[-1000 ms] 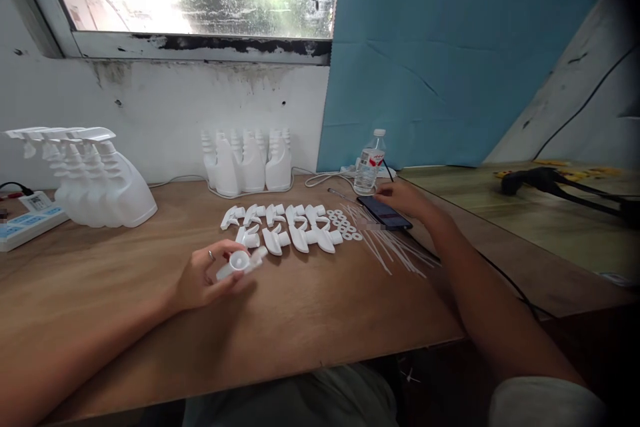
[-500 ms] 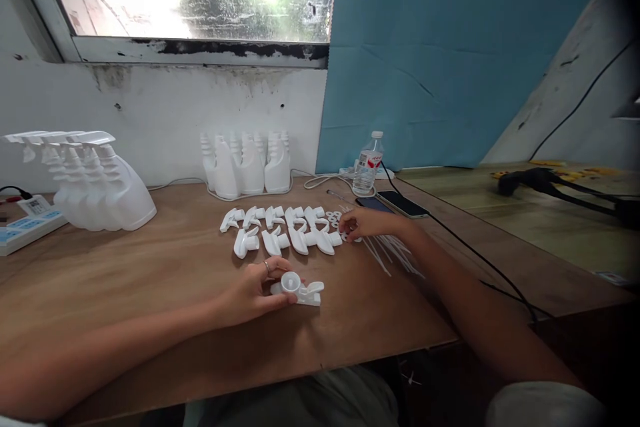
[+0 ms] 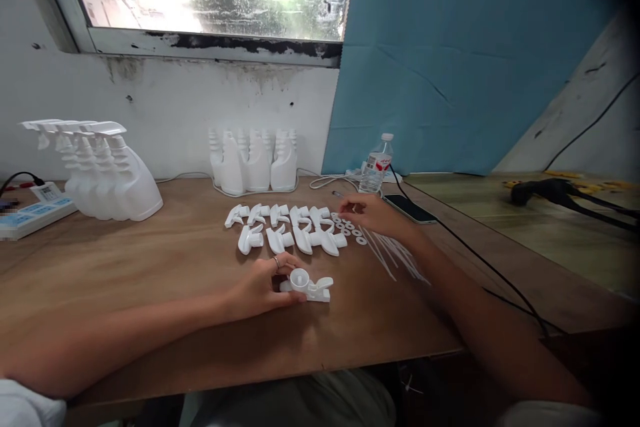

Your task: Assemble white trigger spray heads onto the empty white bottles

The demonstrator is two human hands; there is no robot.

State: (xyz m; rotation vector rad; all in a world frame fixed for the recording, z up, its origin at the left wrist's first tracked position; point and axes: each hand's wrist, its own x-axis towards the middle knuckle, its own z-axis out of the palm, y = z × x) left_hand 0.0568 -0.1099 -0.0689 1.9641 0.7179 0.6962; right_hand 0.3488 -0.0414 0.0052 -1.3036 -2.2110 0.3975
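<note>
A white spray trigger head [image 3: 316, 289] lies on its side in my left hand [image 3: 267, 287], its round collar facing up. The thumb and fingers of that hand are closed around its left end, just over the table. My right hand [image 3: 373, 213] hovers beside small white ring washers [image 3: 347, 225], fingers bent with a gap between them. Nothing shows clearly in it. Left of the washers, several more white trigger heads [image 3: 277, 240] lie in two rows. Thin white tubes [image 3: 395, 255] spread partly under my right forearm.
White spray bottles without heads [image 3: 257, 163] stand against the wall. More bottles with heads [image 3: 117, 180] stand at the left, near a power strip [image 3: 37, 217]. A water bottle [image 3: 376, 167], a phone [image 3: 410, 209] and a black cable [image 3: 480, 260] are at the right.
My right hand has lifted from the washers and shifted back, leaving more of them uncovered. My left hand still holds the trigger head. The view has shifted slightly.
</note>
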